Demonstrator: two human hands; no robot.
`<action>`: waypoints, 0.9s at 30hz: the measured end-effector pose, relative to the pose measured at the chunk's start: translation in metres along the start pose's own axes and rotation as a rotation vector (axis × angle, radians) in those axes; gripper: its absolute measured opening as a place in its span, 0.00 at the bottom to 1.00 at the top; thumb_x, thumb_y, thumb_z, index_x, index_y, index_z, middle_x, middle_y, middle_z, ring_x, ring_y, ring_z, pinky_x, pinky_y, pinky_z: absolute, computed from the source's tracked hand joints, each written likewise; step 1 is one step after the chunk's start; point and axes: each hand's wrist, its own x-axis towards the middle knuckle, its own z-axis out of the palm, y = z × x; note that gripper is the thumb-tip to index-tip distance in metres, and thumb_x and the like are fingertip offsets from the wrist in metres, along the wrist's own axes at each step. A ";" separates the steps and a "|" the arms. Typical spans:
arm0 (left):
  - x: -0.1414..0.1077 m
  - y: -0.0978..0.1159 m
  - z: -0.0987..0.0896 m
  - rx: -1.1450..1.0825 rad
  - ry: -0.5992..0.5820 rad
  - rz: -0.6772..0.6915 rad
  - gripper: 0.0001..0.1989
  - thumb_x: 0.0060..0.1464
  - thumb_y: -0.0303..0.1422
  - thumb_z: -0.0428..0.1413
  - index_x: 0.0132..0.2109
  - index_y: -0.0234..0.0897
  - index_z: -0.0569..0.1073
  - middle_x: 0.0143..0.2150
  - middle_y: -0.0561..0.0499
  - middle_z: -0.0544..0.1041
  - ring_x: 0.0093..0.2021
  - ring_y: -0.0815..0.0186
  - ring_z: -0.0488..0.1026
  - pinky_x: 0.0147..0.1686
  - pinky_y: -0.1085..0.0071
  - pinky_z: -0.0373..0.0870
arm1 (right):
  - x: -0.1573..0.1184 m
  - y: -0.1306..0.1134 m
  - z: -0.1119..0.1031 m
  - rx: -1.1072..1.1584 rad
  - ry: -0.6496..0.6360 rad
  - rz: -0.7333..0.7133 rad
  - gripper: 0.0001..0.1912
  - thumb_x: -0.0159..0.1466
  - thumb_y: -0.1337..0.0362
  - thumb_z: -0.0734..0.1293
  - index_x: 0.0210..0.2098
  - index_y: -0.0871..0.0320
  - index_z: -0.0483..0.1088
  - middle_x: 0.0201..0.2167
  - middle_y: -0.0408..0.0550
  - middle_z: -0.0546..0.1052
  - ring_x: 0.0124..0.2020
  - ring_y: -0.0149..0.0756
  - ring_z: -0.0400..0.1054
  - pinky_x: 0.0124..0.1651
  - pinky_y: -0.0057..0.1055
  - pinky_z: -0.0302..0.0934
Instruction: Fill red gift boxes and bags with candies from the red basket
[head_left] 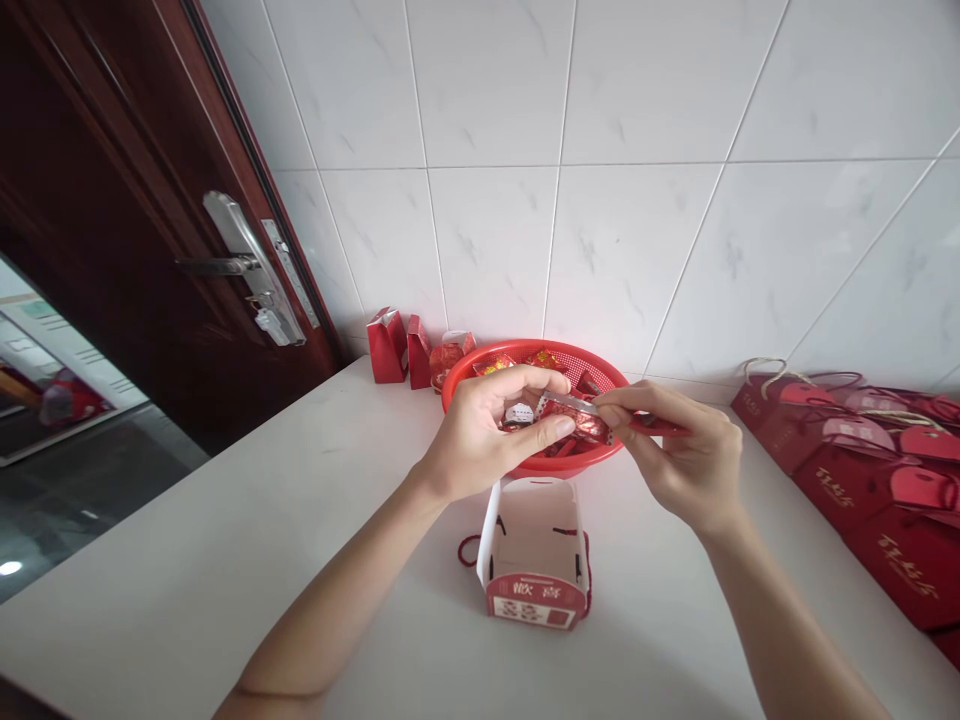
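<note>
Above a red plastic basket (459, 377), my left hand (487, 425) grips a shiny red wrapped packet (576, 415) between thumb and fingers. My right hand (675, 440) pinches the right end of the same packet, and a red strip-like item shows under its fingers. Other wrapped pieces, some red and gold, lie in the basket. In front of the basket stands an open white-and-red box (536, 590) with a dark red cord at its sides. Its visible inside is white with small dark cord ends.
Small red boxes (388, 347) stand left of the basket by the tiled wall. Several closed red boxes with cords (847, 490) line the right side of the white table (285, 560). A dark wooden door (150, 200) stands at the left.
</note>
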 end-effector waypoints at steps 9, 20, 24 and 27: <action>-0.001 -0.002 0.000 0.063 0.023 0.035 0.13 0.54 0.32 0.67 0.47 0.37 0.81 0.46 0.46 0.83 0.47 0.60 0.81 0.46 0.68 0.79 | 0.000 0.004 0.000 -0.002 -0.004 -0.028 0.12 0.63 0.76 0.66 0.37 0.53 0.77 0.30 0.41 0.80 0.29 0.33 0.74 0.30 0.28 0.71; -0.001 -0.005 -0.002 0.100 0.016 0.079 0.12 0.55 0.32 0.67 0.48 0.39 0.81 0.46 0.47 0.83 0.46 0.60 0.81 0.45 0.68 0.79 | -0.001 0.006 -0.001 -0.009 -0.001 -0.062 0.13 0.62 0.77 0.66 0.37 0.52 0.76 0.29 0.40 0.79 0.29 0.32 0.74 0.30 0.27 0.70; -0.001 -0.005 -0.002 0.143 0.032 0.125 0.12 0.55 0.31 0.67 0.48 0.38 0.81 0.45 0.47 0.83 0.45 0.60 0.81 0.45 0.66 0.79 | 0.000 0.007 -0.001 -0.016 0.006 -0.057 0.13 0.63 0.77 0.67 0.37 0.52 0.77 0.29 0.40 0.80 0.28 0.32 0.74 0.30 0.27 0.71; 0.000 -0.004 -0.001 0.169 0.043 0.146 0.12 0.55 0.32 0.67 0.47 0.37 0.81 0.45 0.46 0.83 0.44 0.60 0.81 0.45 0.66 0.80 | 0.000 0.007 -0.001 -0.006 0.004 -0.038 0.12 0.63 0.76 0.67 0.37 0.52 0.78 0.30 0.40 0.80 0.29 0.32 0.74 0.31 0.27 0.71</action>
